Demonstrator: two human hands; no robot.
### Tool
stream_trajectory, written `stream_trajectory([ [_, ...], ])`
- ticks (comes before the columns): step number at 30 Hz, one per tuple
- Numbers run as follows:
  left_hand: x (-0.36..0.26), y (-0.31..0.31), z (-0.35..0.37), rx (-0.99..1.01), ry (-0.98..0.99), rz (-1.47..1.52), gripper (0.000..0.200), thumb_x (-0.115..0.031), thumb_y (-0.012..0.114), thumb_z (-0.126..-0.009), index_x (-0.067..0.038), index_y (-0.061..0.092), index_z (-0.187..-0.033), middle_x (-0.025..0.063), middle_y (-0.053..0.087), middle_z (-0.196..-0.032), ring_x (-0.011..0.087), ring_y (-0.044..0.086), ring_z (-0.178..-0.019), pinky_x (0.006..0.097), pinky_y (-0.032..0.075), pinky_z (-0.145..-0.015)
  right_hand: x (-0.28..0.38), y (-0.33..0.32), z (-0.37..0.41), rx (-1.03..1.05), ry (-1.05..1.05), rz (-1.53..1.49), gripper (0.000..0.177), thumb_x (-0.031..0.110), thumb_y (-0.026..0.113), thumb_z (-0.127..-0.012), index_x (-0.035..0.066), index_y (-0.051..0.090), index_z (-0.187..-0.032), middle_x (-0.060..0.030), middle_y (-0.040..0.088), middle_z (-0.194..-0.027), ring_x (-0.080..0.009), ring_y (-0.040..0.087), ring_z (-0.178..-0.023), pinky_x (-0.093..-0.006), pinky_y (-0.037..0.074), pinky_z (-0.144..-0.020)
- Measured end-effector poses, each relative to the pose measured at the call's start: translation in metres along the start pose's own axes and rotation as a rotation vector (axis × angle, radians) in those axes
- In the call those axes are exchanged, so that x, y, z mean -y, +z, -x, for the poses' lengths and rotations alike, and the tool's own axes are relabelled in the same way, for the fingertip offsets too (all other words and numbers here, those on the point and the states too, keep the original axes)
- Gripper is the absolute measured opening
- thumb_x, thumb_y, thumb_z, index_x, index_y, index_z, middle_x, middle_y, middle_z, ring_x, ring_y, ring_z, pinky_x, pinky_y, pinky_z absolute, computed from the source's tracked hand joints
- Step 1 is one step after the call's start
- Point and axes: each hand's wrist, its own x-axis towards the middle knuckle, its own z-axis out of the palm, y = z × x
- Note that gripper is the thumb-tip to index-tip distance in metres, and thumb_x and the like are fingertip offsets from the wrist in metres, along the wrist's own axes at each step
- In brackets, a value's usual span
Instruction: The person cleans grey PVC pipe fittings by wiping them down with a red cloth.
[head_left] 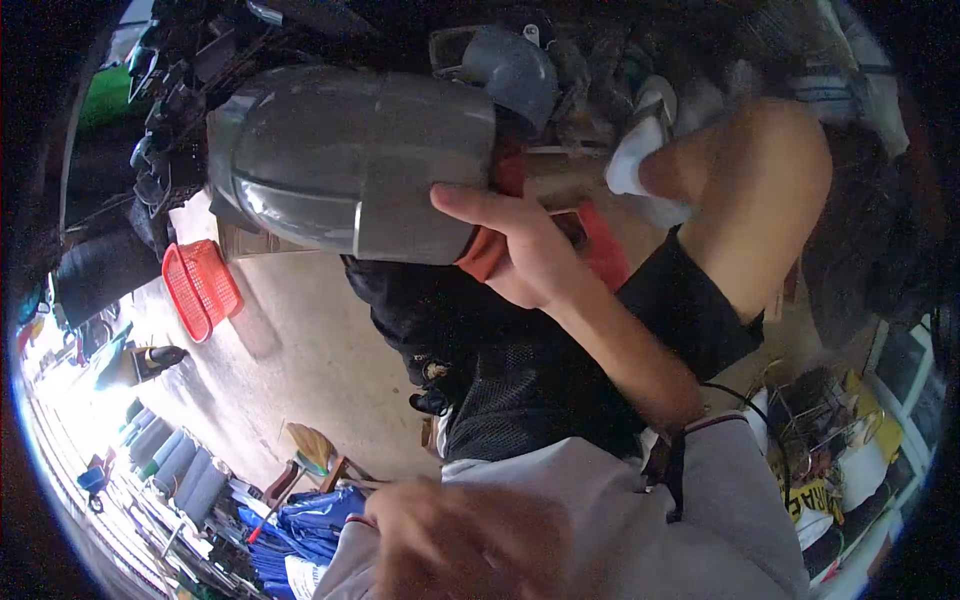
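Observation:
A large, glossy grey plastic shell [350, 165], rounded and crossed by raised seams, fills the upper middle of the head view. My right hand [525, 250] grips its right end, thumb on the near face and the other fingers mostly hidden. An orange-red edge [483, 255] shows at that end, against my palm. Exactly what the shell belongs to cannot be made out. Low in the picture, my left hand [450, 535] is close to the camera in front of my shirt, smeared by motion. Its fingers do not show clearly, nor whether it holds anything.
My bent leg [765, 210] and a white shoe [640, 155] are at upper right. Behind the shell lies a grey curved pipe-like piece [515, 75]. A red plastic basket [203, 290] stands left on the concrete floor [310, 350]. Blue sheeting [310, 530] is at lower left, assorted clutter lower right.

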Motion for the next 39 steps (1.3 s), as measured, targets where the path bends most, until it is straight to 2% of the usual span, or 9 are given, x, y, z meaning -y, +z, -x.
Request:
stream_trajectory([
  [4, -0.013, -0.048, 0.003, -0.372, 0.187, -0.951, 0.092, -0.028, 0.085, -0.068, -0.015, 0.031, -0.141, 0.0258, 0.036, -0.140, 0.0412, 0.044, -0.122, 0.0506, 0.040, -0.097, 0.016, 0.021, 0.008, 0.011, -0.207, 0.551, 0.031, 0.025, 0.072, -0.084, 0.004, 0.063, -0.104, -0.0038, 0.066, -0.087, -0.0131, 0.059, -0.076, -0.0314, 0.048, -0.073],
  [7, -0.027, -0.083, 0.016, -0.384, -0.182, -1.665, 0.105, -0.030, 0.089, -0.063, -0.021, 0.025, -0.146, 0.0289, 0.021, -0.151, 0.0472, 0.022, -0.140, 0.0557, 0.032, -0.106, 0.017, 0.050, 0.017, 0.022, -0.230, 0.926, 0.028, 0.022, 0.066, -0.087, 0.002, 0.061, -0.106, -0.0052, 0.066, -0.088, -0.0135, 0.058, -0.077, -0.0312, 0.048, -0.075],
  [13, 0.002, -0.118, 0.038, -0.551, -0.211, -1.587, 0.120, -0.029, 0.089, -0.063, -0.022, 0.008, -0.150, 0.0264, 0.008, -0.154, 0.0466, 0.018, -0.141, 0.0545, 0.028, -0.109, 0.022, 0.102, 0.020, 0.079, -0.185, 0.497, 0.025, 0.019, 0.067, -0.088, 0.003, 0.060, -0.105, -0.0009, 0.063, -0.090, -0.0084, 0.057, -0.081, -0.0274, 0.046, -0.074],
  [16, -0.016, -0.100, 0.000, -0.798, 0.115, -1.448, 0.116, -0.024, 0.091, -0.058, -0.019, 0.017, -0.148, 0.0259, 0.015, -0.152, 0.0451, 0.023, -0.139, 0.0508, 0.030, -0.109, 0.020, 0.130, 0.020, 0.011, -0.199, 0.290, 0.017, 0.016, 0.062, -0.086, 0.005, 0.061, -0.099, -0.0028, 0.064, -0.088, -0.0104, 0.057, -0.074, -0.0303, 0.046, -0.069],
  [18, -0.037, -0.107, -0.001, -0.514, 0.229, -1.901, 0.116, -0.023, 0.092, -0.056, -0.018, 0.021, -0.147, 0.0260, 0.016, -0.152, 0.0450, 0.024, -0.139, 0.0510, 0.030, -0.109, 0.022, 0.143, 0.016, -0.024, -0.175, 0.245, 0.011, 0.013, 0.058, -0.086, 0.006, 0.062, -0.093, -0.0044, 0.065, -0.085, -0.0131, 0.058, -0.069, -0.0328, 0.046, -0.066],
  [21, -0.037, -0.125, -0.001, -0.440, 0.214, -1.816, 0.116, -0.026, 0.093, -0.053, -0.016, 0.022, -0.145, 0.0268, 0.020, -0.150, 0.0466, 0.027, -0.137, 0.0548, 0.030, -0.110, 0.019, 0.155, 0.002, -0.114, -0.034, 0.204, 0.014, 0.018, 0.057, -0.087, 0.007, 0.065, -0.082, -0.0047, 0.064, -0.076, -0.0127, 0.059, -0.071, -0.0300, 0.046, -0.071],
  [30, -0.039, -0.167, 0.014, -0.457, -0.019, -1.724, 0.102, -0.019, 0.086, -0.061, -0.009, 0.028, -0.144, 0.0239, 0.029, -0.148, 0.0418, 0.033, -0.137, 0.0481, 0.033, -0.110, -0.040, 0.120, -0.042, 0.342, -0.272, 0.789, 0.051, 0.049, 0.046, -0.099, 0.001, 0.062, -0.093, -0.0034, 0.061, -0.080, -0.0093, 0.056, -0.075, -0.0320, 0.046, -0.069],
  [34, -0.049, -0.196, 0.015, -0.346, 0.140, -1.617, 0.103, -0.019, 0.087, -0.058, -0.009, 0.030, -0.144, 0.0223, 0.033, -0.148, 0.0419, 0.038, -0.134, 0.0473, 0.037, -0.109, -0.015, 0.106, -0.035, 0.739, 0.033, 1.315, 0.057, 0.051, 0.042, -0.099, -0.003, 0.059, -0.098, -0.0133, 0.060, -0.070, -0.0272, 0.060, -0.068, -0.0380, 0.049, -0.070],
  [39, -0.067, -0.190, -0.011, -0.205, 0.098, -1.497, 0.117, -0.026, 0.093, -0.043, -0.008, 0.034, -0.142, 0.0223, 0.033, -0.148, 0.0415, 0.037, -0.135, 0.0474, 0.035, -0.110, 0.014, 0.091, -0.035, 0.790, 0.062, 2.019, 0.061, 0.054, 0.058, -0.088, -0.004, 0.062, -0.105, -0.0231, 0.067, -0.087, -0.0394, 0.066, -0.086, -0.0438, 0.052, -0.080],
])
